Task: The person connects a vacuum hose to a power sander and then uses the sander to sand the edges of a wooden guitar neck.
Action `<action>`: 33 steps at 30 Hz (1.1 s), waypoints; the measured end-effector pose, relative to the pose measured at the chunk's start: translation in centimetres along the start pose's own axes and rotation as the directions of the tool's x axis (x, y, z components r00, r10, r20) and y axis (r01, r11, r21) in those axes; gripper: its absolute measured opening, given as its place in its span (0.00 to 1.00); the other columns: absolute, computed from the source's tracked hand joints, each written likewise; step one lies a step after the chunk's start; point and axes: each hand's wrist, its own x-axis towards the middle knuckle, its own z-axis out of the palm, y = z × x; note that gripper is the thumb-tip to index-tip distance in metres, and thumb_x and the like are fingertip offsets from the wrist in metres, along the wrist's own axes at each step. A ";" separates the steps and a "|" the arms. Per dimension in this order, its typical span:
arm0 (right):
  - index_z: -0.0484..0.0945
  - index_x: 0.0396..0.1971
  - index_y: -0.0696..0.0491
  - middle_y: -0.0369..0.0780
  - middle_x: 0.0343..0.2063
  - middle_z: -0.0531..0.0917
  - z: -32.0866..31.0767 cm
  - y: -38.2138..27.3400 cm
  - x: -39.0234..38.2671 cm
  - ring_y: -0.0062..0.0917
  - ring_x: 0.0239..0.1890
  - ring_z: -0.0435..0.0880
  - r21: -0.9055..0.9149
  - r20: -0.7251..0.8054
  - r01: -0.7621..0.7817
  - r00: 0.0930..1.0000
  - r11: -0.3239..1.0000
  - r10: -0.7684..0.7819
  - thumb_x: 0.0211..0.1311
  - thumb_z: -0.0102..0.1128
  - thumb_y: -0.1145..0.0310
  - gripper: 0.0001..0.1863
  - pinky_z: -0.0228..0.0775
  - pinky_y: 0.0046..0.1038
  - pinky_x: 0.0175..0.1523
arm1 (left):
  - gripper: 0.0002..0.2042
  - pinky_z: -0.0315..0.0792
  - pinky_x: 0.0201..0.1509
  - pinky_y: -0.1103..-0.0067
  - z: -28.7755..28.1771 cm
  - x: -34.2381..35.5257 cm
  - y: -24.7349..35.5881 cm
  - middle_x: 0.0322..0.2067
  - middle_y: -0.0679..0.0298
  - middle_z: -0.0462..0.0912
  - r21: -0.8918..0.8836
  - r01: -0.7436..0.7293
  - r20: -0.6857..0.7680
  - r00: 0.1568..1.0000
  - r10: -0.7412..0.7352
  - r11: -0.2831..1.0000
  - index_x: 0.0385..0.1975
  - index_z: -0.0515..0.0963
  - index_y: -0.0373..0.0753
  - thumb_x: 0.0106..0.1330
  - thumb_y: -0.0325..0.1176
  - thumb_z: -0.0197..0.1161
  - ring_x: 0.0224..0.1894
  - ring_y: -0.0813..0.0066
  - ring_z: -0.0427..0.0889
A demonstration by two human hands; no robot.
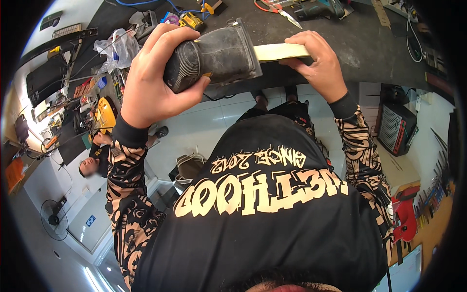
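Observation:
My left hand [160,80] wraps round the rounded top of a dusty black palm sander [221,53], held on its side above the bench's near edge. The sander's flat base plate [249,48] faces right. Against that plate sits one end of a pale yellow flat strip [279,52], which looks like a sheet or pad seen nearly edge-on; I cannot make out its exact kind. At the strip's other end my right hand [318,61] pinches it, thumb below and fingers above. The sander's underside is hidden from this view.
On the dark workbench [360,53] lie red-handled scissors [279,10], a dark teal power tool [318,9] and a yellow-black tool [190,20]. A clear plastic bag [118,48] lies left. Another person [92,163] is at the left beside a yellow guitar body [105,116]. A speaker box [398,127] stands right.

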 end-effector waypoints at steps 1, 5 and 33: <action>0.86 0.48 0.54 0.39 0.44 0.89 0.0 0.0 0.0 0.40 0.51 0.87 0.001 0.003 0.000 1.000 1.000 0.000 0.56 0.85 0.69 0.21 0.78 0.41 0.63 | 0.34 0.77 0.64 0.65 -0.1 -0.1 -0.1 0.53 0.49 0.82 -0.001 0.006 0.006 1.000 -0.006 1.000 0.62 0.79 0.34 0.50 0.28 0.78 0.54 0.51 0.84; 0.86 0.47 0.54 0.39 0.45 0.89 0.0 -0.1 0.1 0.39 0.52 0.87 0.016 -0.001 -0.001 1.000 1.000 0.001 0.55 0.86 0.71 0.21 0.78 0.40 0.62 | 0.32 0.82 0.54 0.63 0.1 0.0 -0.7 0.50 0.53 0.83 0.005 -0.062 -0.019 0.998 0.062 0.998 0.59 0.81 0.38 0.51 0.31 0.81 0.49 0.47 0.86; 0.87 0.51 0.53 0.38 0.49 0.91 -0.2 0.0 0.0 0.37 0.55 0.87 0.007 0.039 -0.051 0.998 0.999 0.050 0.57 0.85 0.72 0.22 0.78 0.38 0.61 | 0.29 0.81 0.50 0.64 -1.9 -1.8 -2.0 0.47 0.53 0.82 0.211 0.021 0.146 0.988 -0.053 0.977 0.57 0.82 0.37 0.51 0.32 0.78 0.44 0.48 0.86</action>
